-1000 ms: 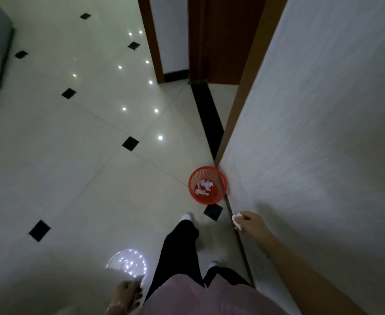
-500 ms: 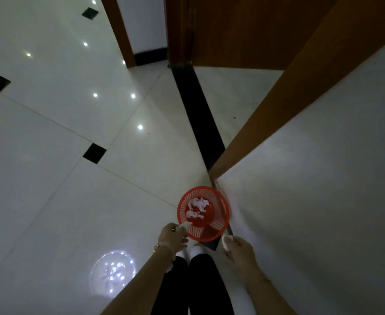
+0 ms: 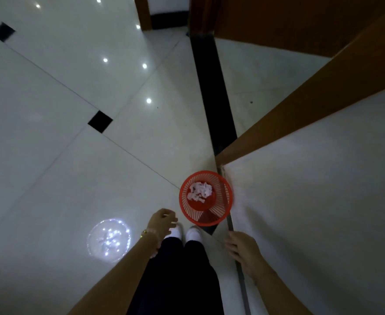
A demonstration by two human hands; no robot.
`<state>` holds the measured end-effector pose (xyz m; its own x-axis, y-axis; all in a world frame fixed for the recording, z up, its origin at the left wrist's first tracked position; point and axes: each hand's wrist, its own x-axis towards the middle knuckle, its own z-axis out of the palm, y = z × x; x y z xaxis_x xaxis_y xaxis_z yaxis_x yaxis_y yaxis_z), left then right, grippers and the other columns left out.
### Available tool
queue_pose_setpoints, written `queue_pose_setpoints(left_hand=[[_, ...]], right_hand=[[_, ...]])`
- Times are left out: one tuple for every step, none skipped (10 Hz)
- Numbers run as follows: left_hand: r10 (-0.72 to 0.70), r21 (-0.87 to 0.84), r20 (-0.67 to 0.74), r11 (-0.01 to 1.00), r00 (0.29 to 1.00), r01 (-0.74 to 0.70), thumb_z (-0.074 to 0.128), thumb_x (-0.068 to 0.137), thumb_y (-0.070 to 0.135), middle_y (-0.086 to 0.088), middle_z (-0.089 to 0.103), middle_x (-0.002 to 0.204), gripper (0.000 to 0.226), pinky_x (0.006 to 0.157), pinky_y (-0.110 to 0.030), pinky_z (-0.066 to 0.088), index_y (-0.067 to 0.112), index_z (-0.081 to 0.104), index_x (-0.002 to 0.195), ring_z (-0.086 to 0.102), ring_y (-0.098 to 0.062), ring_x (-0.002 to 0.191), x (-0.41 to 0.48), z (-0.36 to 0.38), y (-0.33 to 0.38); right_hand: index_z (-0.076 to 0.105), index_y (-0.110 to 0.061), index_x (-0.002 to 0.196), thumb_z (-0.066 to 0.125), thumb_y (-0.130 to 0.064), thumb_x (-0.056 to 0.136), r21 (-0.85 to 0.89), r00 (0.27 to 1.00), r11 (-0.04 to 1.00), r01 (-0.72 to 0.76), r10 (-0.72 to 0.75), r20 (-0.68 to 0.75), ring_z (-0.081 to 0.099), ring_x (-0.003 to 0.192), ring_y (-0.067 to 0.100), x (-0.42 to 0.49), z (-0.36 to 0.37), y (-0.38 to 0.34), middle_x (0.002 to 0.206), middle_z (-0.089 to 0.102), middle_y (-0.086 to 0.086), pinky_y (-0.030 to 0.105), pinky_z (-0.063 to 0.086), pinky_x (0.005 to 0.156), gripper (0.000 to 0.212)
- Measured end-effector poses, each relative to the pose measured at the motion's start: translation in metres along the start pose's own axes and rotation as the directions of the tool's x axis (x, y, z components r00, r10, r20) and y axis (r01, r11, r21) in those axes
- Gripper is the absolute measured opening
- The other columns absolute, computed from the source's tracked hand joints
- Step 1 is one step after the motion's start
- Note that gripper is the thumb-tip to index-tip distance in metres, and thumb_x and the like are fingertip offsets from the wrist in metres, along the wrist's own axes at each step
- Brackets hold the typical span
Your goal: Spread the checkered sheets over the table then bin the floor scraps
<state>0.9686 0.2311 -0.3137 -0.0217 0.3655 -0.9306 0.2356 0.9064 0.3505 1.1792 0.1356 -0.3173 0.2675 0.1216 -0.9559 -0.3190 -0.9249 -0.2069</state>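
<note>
Bin (image 3: 222, 204) w/ scraps (image 3: 199, 190) is seen just fwd of both hands, by the wall (image 3: 312, 201). Left hand (image 3: 162, 221) is nearer, curled, contents can't be told. Right hand (image 3: 242, 246) is spread, empty.

You will find no readable writing here. The red mesh wastebasket (image 3: 221, 206) shows no legible label, brand or number, and the paper scraps (image 3: 199, 190) lying in it are too small and blurred to show any print.

bin (image 3: 222, 201) by wall (image 3: 312, 201) | scraps (image 3: 199, 190) inside (white) | right grip (image 3: 243, 248) splayed
</note>
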Motion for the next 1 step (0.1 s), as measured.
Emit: queue_pose_setpoints(left_hand=[[0.028, -0.048, -0.047, 0.998, 0.998, -0.03, 0.049, 0.094, 0.004, -0.013, 0.06, 0.077, 0.011, 0.06, -0.027, 0.042, -0.001, 0.056, 0.1, 0.055, -0.02, 0.066, -0.0496, -0.0297, -0.0076]], right_hand=[[0.061, -0.001, 0.085, 0.055, -0.01, 0.09, -0.1, 0.998, 0.994, 0.048, -0.051, -0.03, 0.063, 0.086, 0.033, -0.0406, -0.0003, -0.0083, 0.087, 0.067, 0.019, 0.04, 0.053, 0.08, 0.012]])
